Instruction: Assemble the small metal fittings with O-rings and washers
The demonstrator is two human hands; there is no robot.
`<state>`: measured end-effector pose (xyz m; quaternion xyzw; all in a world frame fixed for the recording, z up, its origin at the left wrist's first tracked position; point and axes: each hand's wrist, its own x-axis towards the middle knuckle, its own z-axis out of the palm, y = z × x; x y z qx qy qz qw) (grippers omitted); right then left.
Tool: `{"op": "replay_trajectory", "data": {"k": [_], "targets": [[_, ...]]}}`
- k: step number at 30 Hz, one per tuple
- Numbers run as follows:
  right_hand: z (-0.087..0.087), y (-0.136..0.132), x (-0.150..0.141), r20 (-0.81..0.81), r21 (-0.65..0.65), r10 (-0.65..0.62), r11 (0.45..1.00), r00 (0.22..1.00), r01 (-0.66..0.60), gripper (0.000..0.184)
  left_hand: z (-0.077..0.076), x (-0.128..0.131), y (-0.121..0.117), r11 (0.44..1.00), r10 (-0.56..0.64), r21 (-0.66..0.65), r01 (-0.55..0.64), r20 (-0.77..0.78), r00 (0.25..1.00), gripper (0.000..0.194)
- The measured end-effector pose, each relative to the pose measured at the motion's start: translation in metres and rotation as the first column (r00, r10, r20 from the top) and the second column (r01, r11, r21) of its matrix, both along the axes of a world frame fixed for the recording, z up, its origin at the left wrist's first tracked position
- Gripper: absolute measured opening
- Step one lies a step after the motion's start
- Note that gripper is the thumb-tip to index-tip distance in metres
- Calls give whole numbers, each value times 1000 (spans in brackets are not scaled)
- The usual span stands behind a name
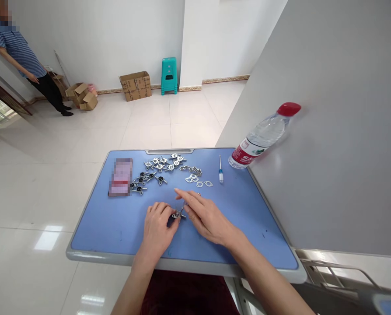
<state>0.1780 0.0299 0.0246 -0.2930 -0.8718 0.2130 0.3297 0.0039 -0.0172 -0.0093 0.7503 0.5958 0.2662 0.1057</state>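
Left hand (158, 223): closed, fingers pinching a small metal fitting (178, 214) against the thumb side. The fitting sits between the two hands, at the near part of a blue desk (93, 227), with short arms sticking out toward the right. Its finer build is too small to read. Right hand (207, 216): open, fingers long and flat, low over the desk just beside the fitting. Whether it touches the fitting cannot be told. Work in hand centers on this one piece.

Ahead of the hands, loose on the desktop: silver winged fittings (164, 162), dark-centered fittings (146, 179) toward the left hand's side, and flat metal plates (192, 178) ahead of the right hand. Farther right of these, a small screwdriver (220, 170) lies apart from the hands. Left of the parts, a blurred packet (120, 177).

Beyond the right hand, a plastic water bottle (261, 138) with a red cap lies tilted on a gray surface (326, 166), water inside. Far ahead on the floor, a cardboard box (135, 85), contents hidden, and more cardboard boxes (82, 97). Far left, a standing person (18, 57), well away from the desk.
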Motion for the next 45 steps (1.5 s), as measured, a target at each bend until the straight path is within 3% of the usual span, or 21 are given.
{"op": "replay_trajectory", "data": {"k": [6, 11, 17, 21, 29, 33, 36, 40, 45], "targets": [[0, 0, 0, -4, 28, -53, 998, 999, 53, 38, 0, 0, 0, 1000, 6, 3, -6, 0, 1000, 5], [1, -1, 0, -38, -36, 39, 999, 998, -41, 45, 0, 0, 0, 1000, 2, 6, -2, -2, 1000, 5], [-2, 0, 0, -37, 10, -34, 999, 999, 34, 35, 1, 0, 1, 1000, 7, 8, -7, -10, 1000, 5], [-1, -1, -2, -56, -2, 27, 1000, 998, -27, 38, 1, 0, 0, 1000, 5, 3, -5, -19, 1000, 5], [-11, -1, -9, -135, 2, -85, 996, 987, 86, 25, -1, 0, 1, 1000, 15, 9, -14, -19, 1000, 5], [-9, 1, -4, -238, -82, -209, 977, 949, 195, 23, 1, 0, 1, 1000, 13, 7, -13, -19, 1000, 6], [-3, 5, 2, -221, -204, -284, 949, 933, 240, 19, 3, -1, 1, 1000, 20, 15, -20, -32, 999, 10], [3, 8, 4, -101, -341, -221, 923, 970, 175, 17, 5, -4, -1, 999, 40, 23, -39, -40, 998, 17], [-4, 11, -1, -80, -385, -201, 910, 976, 156, 18, 10, -9, -4, 997, 67, 43, -66, -24, 997, 12]]}}
